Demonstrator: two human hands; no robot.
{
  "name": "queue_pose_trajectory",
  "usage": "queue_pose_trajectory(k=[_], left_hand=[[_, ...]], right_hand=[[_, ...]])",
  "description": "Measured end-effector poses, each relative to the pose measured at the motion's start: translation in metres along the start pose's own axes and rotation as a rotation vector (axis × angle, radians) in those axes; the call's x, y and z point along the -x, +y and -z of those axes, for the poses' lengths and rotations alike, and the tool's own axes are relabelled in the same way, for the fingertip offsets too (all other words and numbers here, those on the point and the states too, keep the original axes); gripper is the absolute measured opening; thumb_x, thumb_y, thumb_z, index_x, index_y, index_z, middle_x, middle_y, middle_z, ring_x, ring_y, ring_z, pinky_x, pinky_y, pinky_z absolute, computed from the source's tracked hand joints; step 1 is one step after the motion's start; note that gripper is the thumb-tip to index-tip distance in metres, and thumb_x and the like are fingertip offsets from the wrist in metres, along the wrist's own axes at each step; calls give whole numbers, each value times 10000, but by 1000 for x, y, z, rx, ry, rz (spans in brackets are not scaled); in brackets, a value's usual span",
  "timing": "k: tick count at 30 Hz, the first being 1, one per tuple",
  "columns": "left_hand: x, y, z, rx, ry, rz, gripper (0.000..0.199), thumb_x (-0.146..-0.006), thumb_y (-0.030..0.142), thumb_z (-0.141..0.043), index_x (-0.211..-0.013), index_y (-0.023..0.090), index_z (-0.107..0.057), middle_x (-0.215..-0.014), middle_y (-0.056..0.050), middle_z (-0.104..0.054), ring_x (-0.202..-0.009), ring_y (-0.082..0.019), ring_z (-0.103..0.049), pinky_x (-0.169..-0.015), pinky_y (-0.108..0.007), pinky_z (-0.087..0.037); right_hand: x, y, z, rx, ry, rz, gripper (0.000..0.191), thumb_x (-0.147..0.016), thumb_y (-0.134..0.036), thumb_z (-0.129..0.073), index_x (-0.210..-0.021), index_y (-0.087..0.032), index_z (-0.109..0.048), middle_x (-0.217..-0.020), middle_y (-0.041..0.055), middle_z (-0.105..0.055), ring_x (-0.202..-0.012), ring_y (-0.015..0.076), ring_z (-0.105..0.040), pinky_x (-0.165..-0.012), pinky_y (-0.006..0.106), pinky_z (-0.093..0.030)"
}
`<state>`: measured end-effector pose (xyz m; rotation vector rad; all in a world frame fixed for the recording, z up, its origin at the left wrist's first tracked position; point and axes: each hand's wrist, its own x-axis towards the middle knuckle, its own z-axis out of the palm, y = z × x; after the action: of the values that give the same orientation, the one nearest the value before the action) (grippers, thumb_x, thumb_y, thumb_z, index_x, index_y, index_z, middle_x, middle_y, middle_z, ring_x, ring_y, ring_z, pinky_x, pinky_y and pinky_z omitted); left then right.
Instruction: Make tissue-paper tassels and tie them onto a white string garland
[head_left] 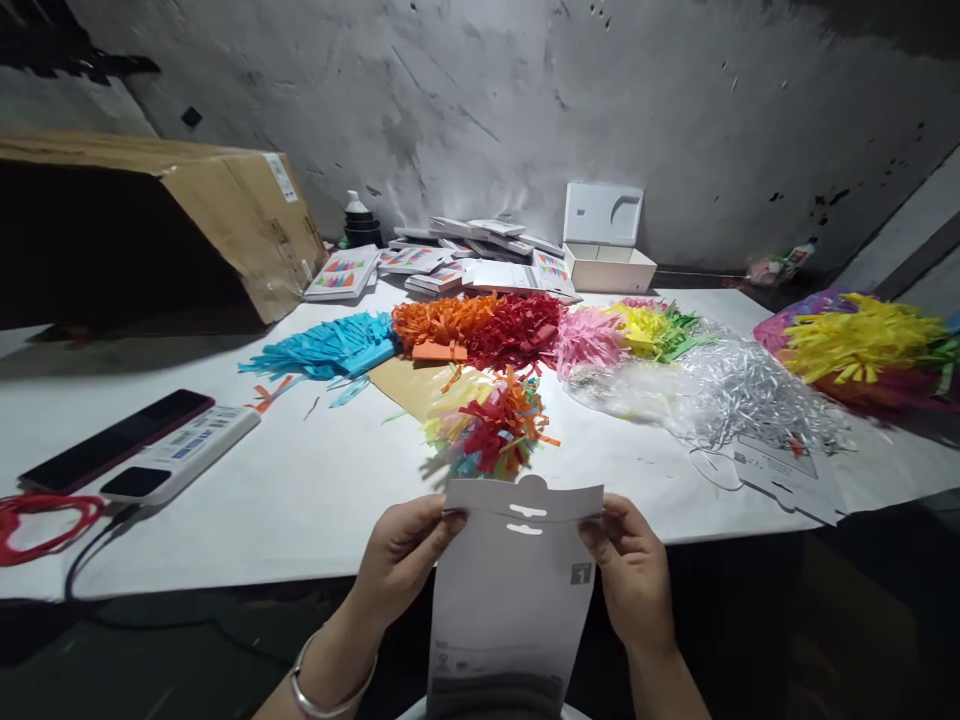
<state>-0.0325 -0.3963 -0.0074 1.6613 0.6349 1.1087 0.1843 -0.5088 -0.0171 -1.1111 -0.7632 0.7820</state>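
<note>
Seen from the head camera, both hands grip one white packaging card (510,590) by its upper corners, holding it upright over the near table edge. The left hand (405,560) pinches the left corner, the right hand (634,570) the right, thumbs on the front.

Just beyond the card's top lies a mixed bundle of shredded paper (495,430). Farther off runs a row of paper piles, blue (330,350) to the left, red (517,330) straight ahead. A clear plastic bag (712,395) sits off to the right.

The card's lower edge is cut off, and its small print is too fine to read.
</note>
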Motion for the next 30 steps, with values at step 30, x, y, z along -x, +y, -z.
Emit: queue_pose_trajectory(k=[30], left_hand=[[-4,16,-12,-257,-197,-161,318,-928,167,-607,-1241,227,-600,-1171,-104,-687,-1075,-232,-649,-912,-307,-512]], right_hand=[[-32,-54,-20,1193,-583,810,273,-978,-221,-519,-1237,-153,-575,-1085,141,-658,-925,246,-638,-766,369,-552]])
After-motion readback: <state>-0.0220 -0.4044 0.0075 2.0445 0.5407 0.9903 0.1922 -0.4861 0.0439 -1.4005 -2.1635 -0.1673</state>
